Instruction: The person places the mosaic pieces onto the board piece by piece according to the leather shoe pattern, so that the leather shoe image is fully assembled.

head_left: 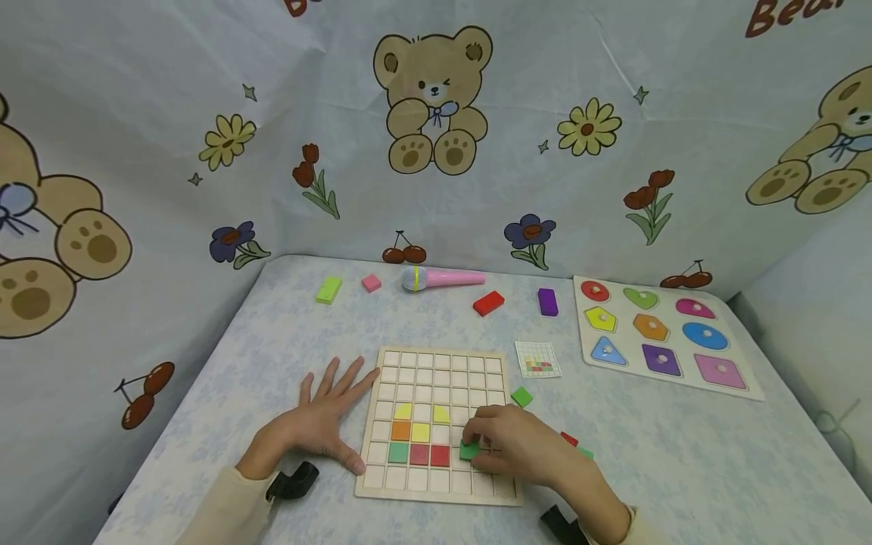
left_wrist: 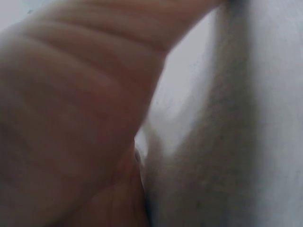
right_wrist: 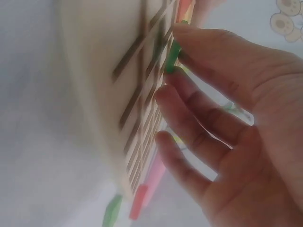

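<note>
A wooden grid board (head_left: 409, 496) lies on the table with tiles in some of its squares: two yellow, one orange, a teal-green one, a pinkish-red one and a red one. My right hand (head_left: 518, 443) pinches a green tile (head_left: 468, 451) between thumb and index finger over the lower right squares. From the right wrist view, that green tile (right_wrist: 173, 56) is tilted right at the board's surface, the other fingers spread behind. Fingers spread wide, my left hand (head_left: 319, 420) rests at the board's left edge, thumb at its lower corner. Its palm (left_wrist: 80, 104) fills much of the left wrist view.
Beside the board's right edge lie a loose green tile (head_left: 521, 397) and a small pattern card (head_left: 527, 351). Behind are a pink toy microphone (head_left: 453, 278) and red (head_left: 488, 303), purple (head_left: 548, 302) and lime (head_left: 328, 290) blocks. A shape puzzle (head_left: 630, 359) lies at right.
</note>
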`<state>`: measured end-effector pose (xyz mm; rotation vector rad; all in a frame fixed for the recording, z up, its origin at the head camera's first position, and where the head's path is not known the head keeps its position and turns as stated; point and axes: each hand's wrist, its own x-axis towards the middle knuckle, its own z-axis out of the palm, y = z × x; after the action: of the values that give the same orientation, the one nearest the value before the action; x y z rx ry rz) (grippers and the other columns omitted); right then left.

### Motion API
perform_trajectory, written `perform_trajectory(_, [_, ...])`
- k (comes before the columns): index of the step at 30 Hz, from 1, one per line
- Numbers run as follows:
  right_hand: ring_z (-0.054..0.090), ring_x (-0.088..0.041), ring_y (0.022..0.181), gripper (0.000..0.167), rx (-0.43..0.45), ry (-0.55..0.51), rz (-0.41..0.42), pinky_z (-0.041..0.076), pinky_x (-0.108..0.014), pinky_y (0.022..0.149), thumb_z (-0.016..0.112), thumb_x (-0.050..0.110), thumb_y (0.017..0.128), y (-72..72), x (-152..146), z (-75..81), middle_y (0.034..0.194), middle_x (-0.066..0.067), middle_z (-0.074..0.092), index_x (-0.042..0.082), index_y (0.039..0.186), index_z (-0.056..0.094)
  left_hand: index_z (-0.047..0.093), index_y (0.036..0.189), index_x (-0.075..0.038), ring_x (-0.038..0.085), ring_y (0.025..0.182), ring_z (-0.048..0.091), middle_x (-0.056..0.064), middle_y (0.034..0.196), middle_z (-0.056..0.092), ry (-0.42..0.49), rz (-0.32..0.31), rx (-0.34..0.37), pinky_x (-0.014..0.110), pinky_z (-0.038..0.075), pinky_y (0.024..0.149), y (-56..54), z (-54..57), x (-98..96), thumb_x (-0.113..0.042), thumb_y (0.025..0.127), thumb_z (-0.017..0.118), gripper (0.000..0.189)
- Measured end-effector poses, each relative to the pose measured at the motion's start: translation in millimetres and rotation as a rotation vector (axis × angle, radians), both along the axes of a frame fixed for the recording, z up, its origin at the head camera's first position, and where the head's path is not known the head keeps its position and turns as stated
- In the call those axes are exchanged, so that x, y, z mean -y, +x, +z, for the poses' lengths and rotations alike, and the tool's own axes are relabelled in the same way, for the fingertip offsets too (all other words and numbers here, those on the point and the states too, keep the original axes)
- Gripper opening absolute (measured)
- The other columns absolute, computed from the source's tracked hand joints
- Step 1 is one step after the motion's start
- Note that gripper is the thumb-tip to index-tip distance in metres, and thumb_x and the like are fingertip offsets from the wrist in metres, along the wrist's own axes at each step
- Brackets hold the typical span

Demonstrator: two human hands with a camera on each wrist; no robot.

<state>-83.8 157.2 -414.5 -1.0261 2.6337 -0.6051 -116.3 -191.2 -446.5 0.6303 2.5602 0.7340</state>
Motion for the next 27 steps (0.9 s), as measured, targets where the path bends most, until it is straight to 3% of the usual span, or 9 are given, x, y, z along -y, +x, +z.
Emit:
perform_trajectory(11, [0.052,0.002,0.079,0.013,-0.030,0.065,0.061,0.052,-0.028,0.086,0.079,0.022,0.086,0.7,13.1,-3.3,0.096,0.016,0.065,0.027,0.097,0.074,0.012,0.163,-0.021,0.049,0.149,-0.021,0.015,0.169,-0.007,0.006,-0.005,0.002,0.078,-0.014,0.106,-0.3,0.0,0.0,-0.063,0.056,0.091,0.140])
perform_trajectory(18, [0.053,0.001,0.080,0.013,-0.035,0.035,0.041,0.050,-0.021,0.076,0.083,0.023,0.084,1.1,12.7,-4.3,0.097,0.016,0.063,0.027,0.094,0.075,0.013,0.163,-0.021,0.049,0.149,-0.021,0.015,0.169,-0.006,0.001,0.001,0.012,0.077,-0.014,0.106,-0.1,0.3,-0.3,-0.065,0.055,0.090,0.139])
perform_trajectory(22, [0.053,0.002,0.080,0.010,-0.040,0.020,0.045,0.050,-0.021,0.075,0.082,0.024,0.085,0.9,10.2,-2.5,0.096,0.016,0.064,0.026,0.093,0.077,0.013,0.163,-0.023,0.048,0.150,-0.021,0.013,0.169,-0.006,-0.008,0.005,0.005,0.077,-0.014,0.107,-0.1,-1.4,-0.3,-0.065,0.055,0.090,0.140])
perform_trajectory(27, [0.056,0.000,0.080,0.010,-0.028,0.037,-0.008,0.051,-0.023,0.074,0.077,0.023,0.088,-2.3,-0.8,2.4,0.097,0.014,0.066,0.023,0.097,0.077,0.013,0.163,-0.023,0.047,0.150,-0.021,0.013,0.170,-0.006,-0.005,0.005,0.003,0.077,-0.014,0.107,0.4,-3.2,0.5,-0.065,0.055,0.090,0.140])
